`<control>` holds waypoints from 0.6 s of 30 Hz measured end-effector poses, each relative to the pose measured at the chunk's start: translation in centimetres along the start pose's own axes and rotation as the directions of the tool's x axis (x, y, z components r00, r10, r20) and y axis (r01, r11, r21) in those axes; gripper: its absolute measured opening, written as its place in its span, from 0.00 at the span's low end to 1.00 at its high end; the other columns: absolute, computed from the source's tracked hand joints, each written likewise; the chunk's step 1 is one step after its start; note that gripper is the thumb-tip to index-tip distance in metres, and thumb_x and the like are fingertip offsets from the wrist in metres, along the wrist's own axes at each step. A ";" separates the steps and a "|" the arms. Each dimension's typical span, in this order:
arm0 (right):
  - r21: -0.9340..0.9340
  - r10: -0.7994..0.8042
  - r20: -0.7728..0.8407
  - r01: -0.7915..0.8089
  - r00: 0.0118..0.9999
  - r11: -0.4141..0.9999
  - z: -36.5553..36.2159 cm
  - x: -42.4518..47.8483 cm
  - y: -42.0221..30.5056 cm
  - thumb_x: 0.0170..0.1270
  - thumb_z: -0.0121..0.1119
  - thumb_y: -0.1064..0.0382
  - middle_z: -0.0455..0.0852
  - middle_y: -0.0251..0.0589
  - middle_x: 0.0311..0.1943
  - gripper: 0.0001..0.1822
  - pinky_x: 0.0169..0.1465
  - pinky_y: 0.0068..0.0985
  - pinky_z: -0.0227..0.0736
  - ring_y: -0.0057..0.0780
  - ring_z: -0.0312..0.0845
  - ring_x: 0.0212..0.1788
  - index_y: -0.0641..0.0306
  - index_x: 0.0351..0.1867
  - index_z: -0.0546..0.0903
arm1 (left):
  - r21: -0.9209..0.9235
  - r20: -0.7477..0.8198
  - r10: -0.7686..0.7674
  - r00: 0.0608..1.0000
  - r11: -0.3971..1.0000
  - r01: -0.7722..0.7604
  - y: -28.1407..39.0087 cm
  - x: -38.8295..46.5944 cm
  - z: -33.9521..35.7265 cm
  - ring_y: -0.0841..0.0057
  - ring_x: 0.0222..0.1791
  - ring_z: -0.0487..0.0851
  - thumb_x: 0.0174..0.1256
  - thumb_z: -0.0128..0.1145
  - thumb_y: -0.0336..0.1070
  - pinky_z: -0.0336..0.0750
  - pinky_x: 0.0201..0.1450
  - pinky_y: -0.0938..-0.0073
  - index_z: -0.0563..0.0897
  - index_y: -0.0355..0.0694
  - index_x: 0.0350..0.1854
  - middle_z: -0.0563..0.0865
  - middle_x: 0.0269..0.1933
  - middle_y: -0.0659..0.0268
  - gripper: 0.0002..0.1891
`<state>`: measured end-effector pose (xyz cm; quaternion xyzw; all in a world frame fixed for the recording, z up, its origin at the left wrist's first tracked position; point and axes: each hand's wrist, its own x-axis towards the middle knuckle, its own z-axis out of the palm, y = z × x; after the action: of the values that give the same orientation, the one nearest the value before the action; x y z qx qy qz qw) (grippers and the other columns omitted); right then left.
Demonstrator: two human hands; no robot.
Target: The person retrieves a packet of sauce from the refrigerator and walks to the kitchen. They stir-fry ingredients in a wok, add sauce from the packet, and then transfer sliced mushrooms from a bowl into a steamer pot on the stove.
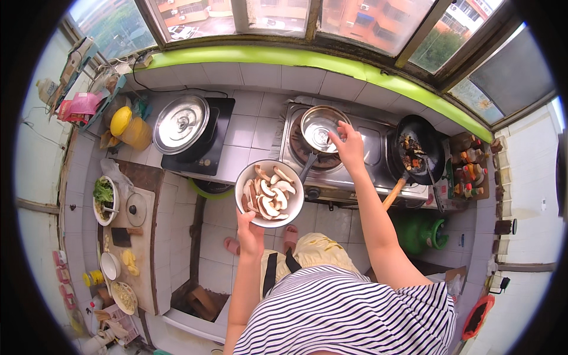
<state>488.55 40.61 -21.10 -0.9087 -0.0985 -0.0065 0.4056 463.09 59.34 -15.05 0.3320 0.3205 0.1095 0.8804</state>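
Observation:
My left hand [250,233] grips the near rim of a white bowl with a dark edge [300,208], thumb on top. Sliced mushrooms [268,195], pale with brown skins, fill much of it. Over the right side of a metal saucepan [306,128] hovers my right hand [349,144], its thumb and fingers apart. A small dark spot beside the thumb tip is too small to identify. The saucepan sits on the left burner of a steel gas stove [368,153], and its dark handle [308,167] points toward me, close to the bowl's right edge.
A black wok [432,166] holding cooked pieces stands on the right burner, its wooden handle [394,194] jutting out. Left are a lidded pot [182,124] on an induction cooker [224,133] and a cutting board [144,284] with a cleaver [120,237]. Sauce bottles [472,173] stand right.

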 end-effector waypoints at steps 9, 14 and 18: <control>0.143 -0.291 0.384 0.255 0.876 0.956 0.0 -7.6 -13.0 0.59 0.67 0.57 0.82 0.38 0.32 0.13 0.39 0.32 0.75 0.36 0.80 0.37 0.62 0.39 0.82 | 0.144 0.066 0.032 0.997 0.989 -0.041 0.0 -0.3 1.2 0.68 0.68 0.68 0.56 0.51 0.35 0.61 0.72 0.64 0.60 0.37 0.71 0.68 0.68 0.58 0.36; 0.202 -0.269 0.285 0.217 0.920 0.955 1.8 -8.1 -12.4 0.59 0.67 0.61 0.83 0.39 0.32 0.11 0.37 0.27 0.75 0.31 0.80 0.32 0.64 0.38 0.82 | 0.204 0.085 0.035 0.996 0.978 -0.052 -1.0 0.0 1.3 0.69 0.66 0.70 0.57 0.50 0.35 0.61 0.71 0.65 0.61 0.36 0.70 0.71 0.66 0.58 0.35; 0.417 -0.068 0.225 -0.033 0.972 0.908 0.0 -6.1 -11.9 0.59 0.65 0.64 0.84 0.37 0.28 0.08 0.35 0.23 0.75 0.23 0.80 0.28 0.67 0.35 0.81 | 0.125 0.067 -0.020 0.998 0.992 0.012 -0.5 0.3 2.1 0.69 0.66 0.71 0.59 0.50 0.36 0.63 0.70 0.65 0.61 0.38 0.70 0.71 0.66 0.59 0.33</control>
<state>480.38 47.25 -12.91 -0.7943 -0.1528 0.1185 0.5759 464.67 58.05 -14.31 0.3871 0.2992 0.0709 0.8693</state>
